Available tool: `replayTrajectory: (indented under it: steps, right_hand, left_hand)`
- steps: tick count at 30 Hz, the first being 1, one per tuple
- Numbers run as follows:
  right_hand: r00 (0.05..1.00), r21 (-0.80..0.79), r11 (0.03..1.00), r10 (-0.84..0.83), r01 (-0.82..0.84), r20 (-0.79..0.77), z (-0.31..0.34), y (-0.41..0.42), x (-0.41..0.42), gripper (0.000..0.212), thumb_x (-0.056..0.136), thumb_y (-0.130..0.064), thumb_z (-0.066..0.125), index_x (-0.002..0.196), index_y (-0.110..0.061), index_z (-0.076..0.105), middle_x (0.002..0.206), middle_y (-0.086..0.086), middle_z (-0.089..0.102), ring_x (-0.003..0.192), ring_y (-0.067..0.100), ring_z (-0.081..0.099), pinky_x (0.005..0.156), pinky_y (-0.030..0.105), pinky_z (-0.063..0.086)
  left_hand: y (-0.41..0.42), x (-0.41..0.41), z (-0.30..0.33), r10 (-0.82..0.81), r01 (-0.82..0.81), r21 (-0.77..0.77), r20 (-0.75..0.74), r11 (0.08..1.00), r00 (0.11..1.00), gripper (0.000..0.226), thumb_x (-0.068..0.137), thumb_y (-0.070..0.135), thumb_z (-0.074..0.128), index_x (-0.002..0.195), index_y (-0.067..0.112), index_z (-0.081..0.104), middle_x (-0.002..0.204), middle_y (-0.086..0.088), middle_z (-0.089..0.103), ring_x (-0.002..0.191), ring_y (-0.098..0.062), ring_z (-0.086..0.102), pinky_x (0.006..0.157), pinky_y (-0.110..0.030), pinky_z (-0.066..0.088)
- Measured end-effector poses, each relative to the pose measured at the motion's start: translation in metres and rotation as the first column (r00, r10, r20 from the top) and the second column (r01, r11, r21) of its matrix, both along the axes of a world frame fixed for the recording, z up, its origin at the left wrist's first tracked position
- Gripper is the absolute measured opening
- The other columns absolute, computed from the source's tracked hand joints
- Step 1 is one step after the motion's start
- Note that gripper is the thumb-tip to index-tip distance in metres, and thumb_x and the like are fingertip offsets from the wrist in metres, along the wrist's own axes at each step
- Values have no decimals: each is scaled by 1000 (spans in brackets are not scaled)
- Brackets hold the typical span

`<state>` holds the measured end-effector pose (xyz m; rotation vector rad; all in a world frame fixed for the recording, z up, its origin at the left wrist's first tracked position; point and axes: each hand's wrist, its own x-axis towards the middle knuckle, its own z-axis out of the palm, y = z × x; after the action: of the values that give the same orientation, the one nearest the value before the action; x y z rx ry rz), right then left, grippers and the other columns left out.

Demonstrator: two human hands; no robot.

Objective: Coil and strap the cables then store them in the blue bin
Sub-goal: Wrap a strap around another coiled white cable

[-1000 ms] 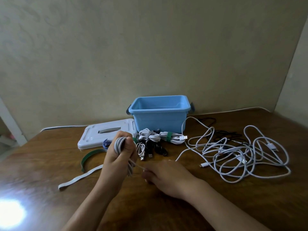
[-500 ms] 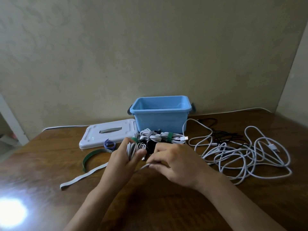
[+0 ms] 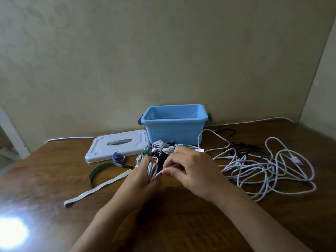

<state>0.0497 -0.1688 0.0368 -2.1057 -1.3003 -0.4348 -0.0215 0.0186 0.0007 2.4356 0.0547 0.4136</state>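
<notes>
My left hand point(image 3: 140, 177) grips a coil of white cable point(image 3: 152, 170) low over the table. My right hand point(image 3: 192, 170) pinches the loose strand of that cable just right of the coil. Behind the hands lie strapped cable bundles point(image 3: 163, 149), white and black, with green and grey straps. A loose tangle of white cables point(image 3: 263, 168) spreads on the right, with black cable under it. The open blue bin point(image 3: 174, 131) stands at the back against the wall. A green strap point(image 3: 101, 170), a white strap point(image 3: 98, 187) and a blue strap point(image 3: 118, 158) lie on the left.
The bin's white lid point(image 3: 116, 146) lies flat left of the bin. A white cord point(image 3: 69, 138) runs along the table's back edge. A bright glare spot point(image 3: 11, 233) sits on the wooden table point(image 3: 181, 224) at front left.
My left hand has lowered the coil and moved it forward toward the strapped bundles. My right hand came up from the table to the coil with the strand, winding it on.
</notes>
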Motion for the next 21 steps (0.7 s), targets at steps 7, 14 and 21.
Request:
replayTrajectory:
  steps: [7,14,21]
  right_hand:
    - [989,-60,994,-101,95,-106,6,-15,18,32,93,-59,54,89,-31,69,76,-17,50,72,-4,50,59,14,29]
    - [981,117,988,-79,100,-178,-10,-1,16,33,97,-54,50,91,-28,70,77,-21,60,76,-2,58,63,10,35]
    - [966,205,966,-105,155,-235,-17,4,10,39,96,-60,44,77,-33,63,64,-18,58,70,1,59,59,14,38]
  left_hand:
    - [1,-3,2,31,-26,-45,117,999,993,11,95,34,60,94,30,50,79,4,63,74,-8,61,67,-37,55]
    - [-2,-5,4,-21,51,-103,272,993,962,21,86,50,50,89,29,52,81,23,65,68,-6,61,57,-27,49]
    - [-15,-8,3,-145,182,-179,202,967,969,27,88,51,52,112,62,49,89,11,62,66,-12,58,58,-34,52]
